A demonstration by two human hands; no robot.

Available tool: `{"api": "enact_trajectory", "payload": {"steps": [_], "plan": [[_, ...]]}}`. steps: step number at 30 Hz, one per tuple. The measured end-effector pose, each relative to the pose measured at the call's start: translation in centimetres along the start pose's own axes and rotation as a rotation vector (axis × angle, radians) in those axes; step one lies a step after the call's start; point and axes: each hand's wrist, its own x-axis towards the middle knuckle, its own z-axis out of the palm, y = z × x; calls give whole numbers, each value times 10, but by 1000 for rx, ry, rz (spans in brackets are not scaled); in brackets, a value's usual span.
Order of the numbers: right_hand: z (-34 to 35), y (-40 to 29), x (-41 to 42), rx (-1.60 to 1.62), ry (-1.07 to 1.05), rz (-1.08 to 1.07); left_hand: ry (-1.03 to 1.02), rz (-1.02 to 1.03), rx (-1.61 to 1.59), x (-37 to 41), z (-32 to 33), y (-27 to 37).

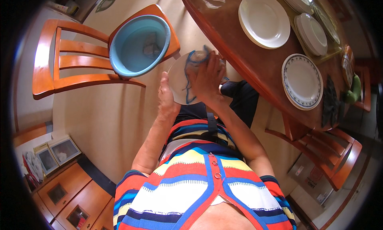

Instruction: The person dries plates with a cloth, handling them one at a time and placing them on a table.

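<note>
Above my lap, my left hand (167, 94) grips the near-left rim of a white plate (178, 80), thumb along its edge. My right hand (208, 77) presses a pale cloth with blue edging (197, 57) against the plate's face. Part of the plate and cloth is hidden under that hand. Beyond my left hand, a light blue plastic basin (128, 56) holds water, with a greyish cloth-like thing (152, 47) in it. The basin rests on the seat of a wooden chair (82, 49).
A round wooden table (221, 35) curves along my right. On it are a stack of white plates (264, 20), patterned-rim plates (302, 82), a tray (314, 59) of more plates, a dark cloth (329, 101) and a green vegetable (354, 91). Another chair (332, 158) stands at right.
</note>
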Motion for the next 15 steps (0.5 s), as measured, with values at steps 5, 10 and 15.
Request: {"api": "enact_trajectory", "payload": {"steps": [5, 10, 15], "plan": [[-9, -17, 3, 202, -34, -54, -13, -42, -18, -4, 6, -4], [-13, -24, -21, 446, -59, -456, 63, -33, 8, 10, 1, 15], [-21, -13, -31, 639, -84, -517, 19, 18, 26, 16, -14, 17]]}}
